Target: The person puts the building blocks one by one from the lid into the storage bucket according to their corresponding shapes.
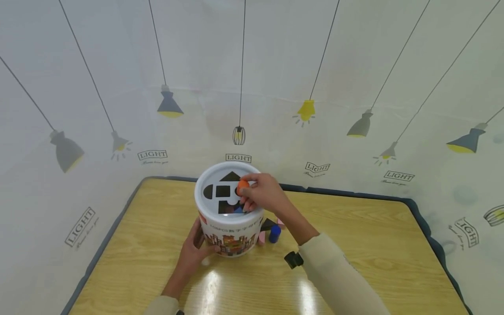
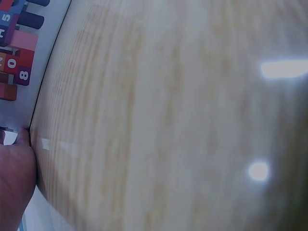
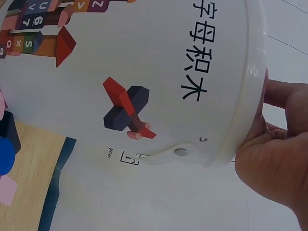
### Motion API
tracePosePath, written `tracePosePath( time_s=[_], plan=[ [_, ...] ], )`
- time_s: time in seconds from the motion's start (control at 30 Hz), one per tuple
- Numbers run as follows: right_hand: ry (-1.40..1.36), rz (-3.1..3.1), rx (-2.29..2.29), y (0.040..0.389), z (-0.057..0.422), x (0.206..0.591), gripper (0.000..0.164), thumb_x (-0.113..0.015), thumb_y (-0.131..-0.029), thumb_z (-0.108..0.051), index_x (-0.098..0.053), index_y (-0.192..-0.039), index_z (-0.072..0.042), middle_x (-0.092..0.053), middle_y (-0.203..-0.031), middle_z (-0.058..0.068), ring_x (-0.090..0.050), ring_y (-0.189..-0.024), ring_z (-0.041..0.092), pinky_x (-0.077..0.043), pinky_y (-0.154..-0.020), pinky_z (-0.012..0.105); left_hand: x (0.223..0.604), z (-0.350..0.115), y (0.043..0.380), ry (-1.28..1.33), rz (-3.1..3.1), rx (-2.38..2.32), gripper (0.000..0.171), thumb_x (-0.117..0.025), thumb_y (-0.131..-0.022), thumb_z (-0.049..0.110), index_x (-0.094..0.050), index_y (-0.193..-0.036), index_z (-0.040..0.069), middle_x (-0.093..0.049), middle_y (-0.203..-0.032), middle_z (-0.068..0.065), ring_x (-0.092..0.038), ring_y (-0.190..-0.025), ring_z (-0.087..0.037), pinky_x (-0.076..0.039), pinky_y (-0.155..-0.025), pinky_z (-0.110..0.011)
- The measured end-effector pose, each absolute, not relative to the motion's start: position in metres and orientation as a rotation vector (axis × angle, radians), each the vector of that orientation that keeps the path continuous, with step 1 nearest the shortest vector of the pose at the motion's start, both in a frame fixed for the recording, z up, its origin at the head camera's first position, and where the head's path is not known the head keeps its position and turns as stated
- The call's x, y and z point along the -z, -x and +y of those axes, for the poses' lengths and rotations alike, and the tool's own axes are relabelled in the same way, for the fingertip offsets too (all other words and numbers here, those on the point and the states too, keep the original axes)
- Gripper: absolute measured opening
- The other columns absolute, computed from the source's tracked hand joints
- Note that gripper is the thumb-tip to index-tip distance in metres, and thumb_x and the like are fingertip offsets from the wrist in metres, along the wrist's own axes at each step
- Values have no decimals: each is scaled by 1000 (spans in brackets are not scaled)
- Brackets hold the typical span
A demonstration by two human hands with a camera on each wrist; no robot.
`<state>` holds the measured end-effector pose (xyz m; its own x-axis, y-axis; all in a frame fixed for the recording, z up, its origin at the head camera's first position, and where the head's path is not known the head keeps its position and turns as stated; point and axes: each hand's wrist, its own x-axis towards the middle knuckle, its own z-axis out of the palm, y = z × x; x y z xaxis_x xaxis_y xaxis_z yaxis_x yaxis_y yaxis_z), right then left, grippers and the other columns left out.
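Observation:
A white block bucket (image 1: 232,238), printed with coloured blocks and lettering, stands on the table. Its white lid (image 1: 208,175) has cut-out holes of several shapes. My left hand (image 1: 193,251) grips the bucket low on its left side, thumb across the front. In the left wrist view, part of that hand (image 2: 17,178) shows against the bucket wall. Above the lid, my right hand (image 1: 261,192) pinches an orange rounded block (image 1: 243,187) at the round hole. The right wrist view has this hand (image 3: 279,144) by the lid rim, the block hidden. Through one hole a blue block (image 1: 238,210) shows.
Right of the bucket lie a blue cylinder (image 1: 274,234), a black triangular block (image 1: 268,225) and pink blocks (image 1: 261,238). The wooden table (image 1: 354,236) has a dark edge, with a lamp-patterned white sheet (image 1: 275,65) rising behind and at both sides.

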<state>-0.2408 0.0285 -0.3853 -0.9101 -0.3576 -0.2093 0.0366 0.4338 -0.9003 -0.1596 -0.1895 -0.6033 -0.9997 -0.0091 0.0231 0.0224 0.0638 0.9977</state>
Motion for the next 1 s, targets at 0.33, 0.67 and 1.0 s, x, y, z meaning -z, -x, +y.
tracePosePath(
  time_s=[0.33,0.67,1.0],
  plan=[
    [270,2301,1536,237,32,388,38,-62,-94,-11,-58,-130,2,-71,-77,14,-65,-53,15,-61,-53,28,607,-189,161,16,-2297,2108,106,-84,-75,15,-17,-156,31,-23,-161,-3,-25,-146,-27,-24,-121,-36],
    [275,2309,1548,236,34,391,37,-63,-94,-12,-59,-128,1,-71,-76,12,-65,-52,14,-61,-53,28,604,-188,160,-13,-2281,2156,107,-84,-74,13,-17,-156,30,-20,-162,-4,-23,-147,-28,-22,-122,-40],
    [336,2171,1838,234,57,401,33,-64,-94,-16,-64,-125,-5,-71,-79,14,-67,-61,20,-64,-62,34,602,-187,157,-23,-2263,2160,104,-83,-75,11,-20,-155,31,-22,-161,-3,-23,-147,-28,-22,-121,-37]
  ],
)
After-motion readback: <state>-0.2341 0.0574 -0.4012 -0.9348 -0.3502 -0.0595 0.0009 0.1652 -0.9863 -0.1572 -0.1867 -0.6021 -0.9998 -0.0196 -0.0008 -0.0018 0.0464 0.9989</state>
